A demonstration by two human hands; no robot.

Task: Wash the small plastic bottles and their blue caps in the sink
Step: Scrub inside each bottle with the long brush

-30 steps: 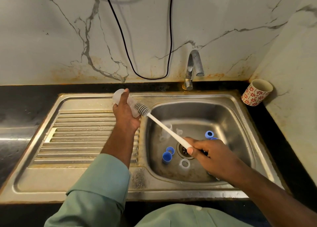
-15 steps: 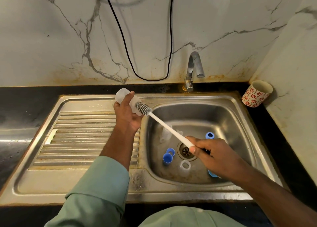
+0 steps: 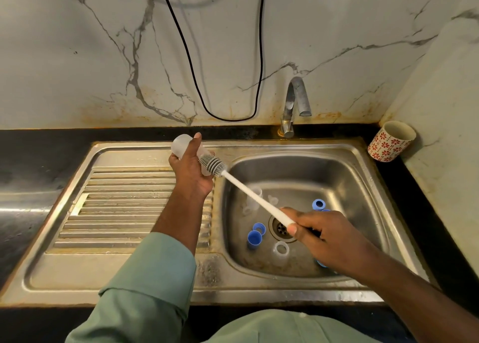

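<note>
Fingers of your left hand (image 3: 190,169) are curled round a bottle (image 3: 182,145), held tilted over the sink (image 3: 363,145) at the join of drainboard and basin. Your right hand (image 3: 328,235) grips the white handle of the brush (image 3: 248,191) over the drain (image 3: 281,228); its bristle head sits at the bottle's mouth, partly inside as far as can be told.

Progress, as judged: early. One bottle is under scrubbing. In the basin lie two more clear bottles (image 3: 280,250), one standing near the drain and one beyond the brush handle, plus some small clear parts too faint to identify. Blue caps (image 3: 254,237) lie left of the drain, with others at the right, partly hidden by your right hand. All appear unwashed. The tap (image 3: 295,101) shows no running water.

Surroundings: a patterned cup (image 3: 390,142) stands on the counter at the right corner, well apart. A black cable (image 3: 191,65) hangs on the wall behind. Nothing obstructs the brush.
</note>
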